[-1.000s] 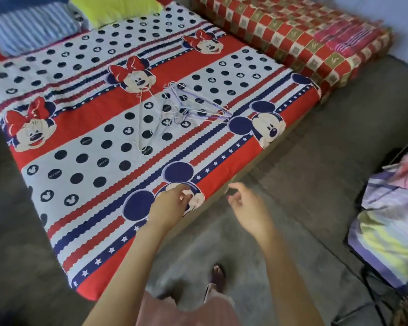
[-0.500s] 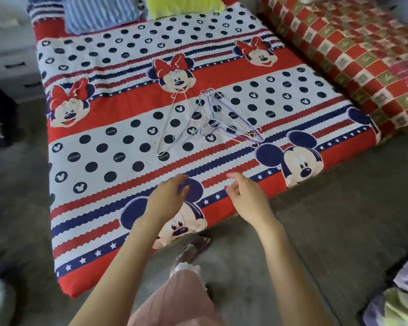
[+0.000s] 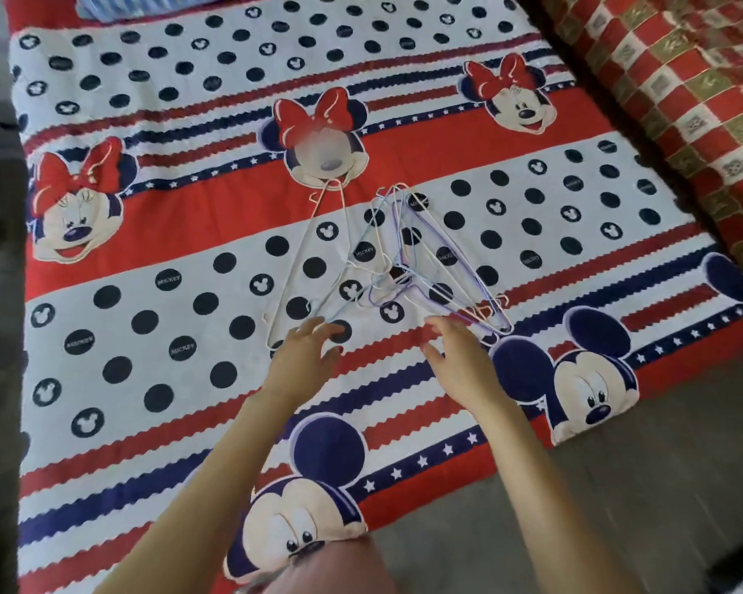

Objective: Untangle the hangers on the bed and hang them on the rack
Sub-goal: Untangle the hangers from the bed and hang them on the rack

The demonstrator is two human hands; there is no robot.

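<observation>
1. The hangers (image 3: 387,267) lie in a tangled heap of thin white, blue and purple wire near the middle of the bed (image 3: 155,379), on the dotted white band of the sheet. One white hanger reaches up and to the left from the heap, with its hook at the chin of a cartoon mouse face.
2. Your left hand (image 3: 305,358) is stretched forward with fingers spread and relaxed, grasping nothing. Its fingertips are at the near left corner of the heap; whether they touch the wire you cannot tell.
3. Your right hand (image 3: 460,362) is likewise released, fingers straight and apart, just short of the near right corner of the heap, where the purple wires end.
4. The sheet (image 3: 404,147) bears red, white and navy bands, black dots and cartoon mouse faces.
5. A striped pillow (image 3: 155,4) lies at the far edge of the bed.
6. A red checked blanket (image 3: 670,79) covers a second bed on the right, just beside the first.
7. Grey floor (image 3: 618,486) shows at the lower right.
</observation>
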